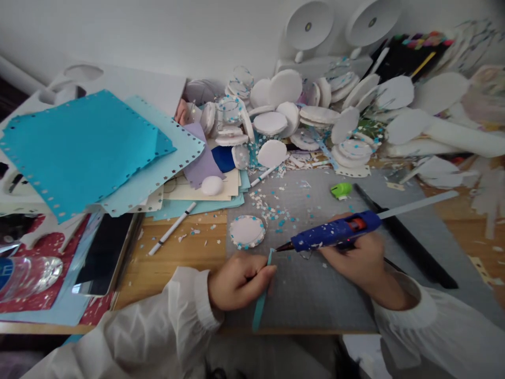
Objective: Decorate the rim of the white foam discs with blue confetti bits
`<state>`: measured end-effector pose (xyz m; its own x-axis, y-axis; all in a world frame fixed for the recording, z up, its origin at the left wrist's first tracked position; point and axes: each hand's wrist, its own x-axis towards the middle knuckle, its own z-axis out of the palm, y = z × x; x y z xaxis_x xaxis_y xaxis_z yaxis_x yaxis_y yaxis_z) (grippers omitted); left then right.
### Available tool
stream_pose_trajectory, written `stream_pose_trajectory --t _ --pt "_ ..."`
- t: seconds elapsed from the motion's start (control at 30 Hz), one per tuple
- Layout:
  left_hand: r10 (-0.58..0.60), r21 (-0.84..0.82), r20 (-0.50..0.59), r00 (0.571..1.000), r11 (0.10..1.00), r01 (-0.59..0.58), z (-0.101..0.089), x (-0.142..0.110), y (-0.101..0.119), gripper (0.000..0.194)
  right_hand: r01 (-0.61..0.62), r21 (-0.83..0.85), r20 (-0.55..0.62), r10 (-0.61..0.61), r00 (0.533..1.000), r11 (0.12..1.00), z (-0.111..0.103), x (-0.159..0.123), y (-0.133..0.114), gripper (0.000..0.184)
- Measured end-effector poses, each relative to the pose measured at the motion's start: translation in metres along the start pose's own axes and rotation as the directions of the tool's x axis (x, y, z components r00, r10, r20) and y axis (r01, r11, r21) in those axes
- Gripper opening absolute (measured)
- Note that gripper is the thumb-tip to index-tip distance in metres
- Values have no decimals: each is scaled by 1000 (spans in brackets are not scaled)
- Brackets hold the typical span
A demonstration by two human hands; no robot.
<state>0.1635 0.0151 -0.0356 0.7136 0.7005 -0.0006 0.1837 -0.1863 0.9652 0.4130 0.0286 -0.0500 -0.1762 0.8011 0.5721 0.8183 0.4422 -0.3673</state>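
Observation:
My left hand (241,280) pinches a narrow teal paper strip (259,311), which hangs down toward the table's front edge. In my right hand (365,263) is a blue glue gun (325,233), fingers wrapped round its handle. A translucent glue stick (420,204) sticks out of its back end. The dark nozzle points left, at or very close to the strip's upper end; whether they touch I cannot tell. Just beyond my left hand lies a white oval disc (247,231) edged with small blue and white stars.
Piled white discs (272,123) and star scraps fill the back. Blue punched sheets (87,147) lie at left, near a phone (104,252) and water bottle (31,273). A white pen (172,229), a green punch (341,190) and a black bar (414,242) lie around the grey mat (315,295).

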Motion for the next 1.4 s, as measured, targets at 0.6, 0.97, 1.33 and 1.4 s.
stream_pose_trajectory --t 0.6,0.97,1.33,1.4 --pt "19 17 0 1000 1000 -19 0 0 -1 58 44 -43 -34 -46 998 998 3 0 -1 15" --pt "72 39 -20 997 997 -72 1 0 -3 57 53 -30 -39 -54 998 998 2 2 -2 13" --pt "84 44 -21 996 996 -83 0 0 -2 56 55 -64 -35 -58 998 996 2 3 -3 13" --pt "72 48 -11 997 996 -72 0 0 -2 56 57 -75 -32 -60 998 996 2 1 -2 12"
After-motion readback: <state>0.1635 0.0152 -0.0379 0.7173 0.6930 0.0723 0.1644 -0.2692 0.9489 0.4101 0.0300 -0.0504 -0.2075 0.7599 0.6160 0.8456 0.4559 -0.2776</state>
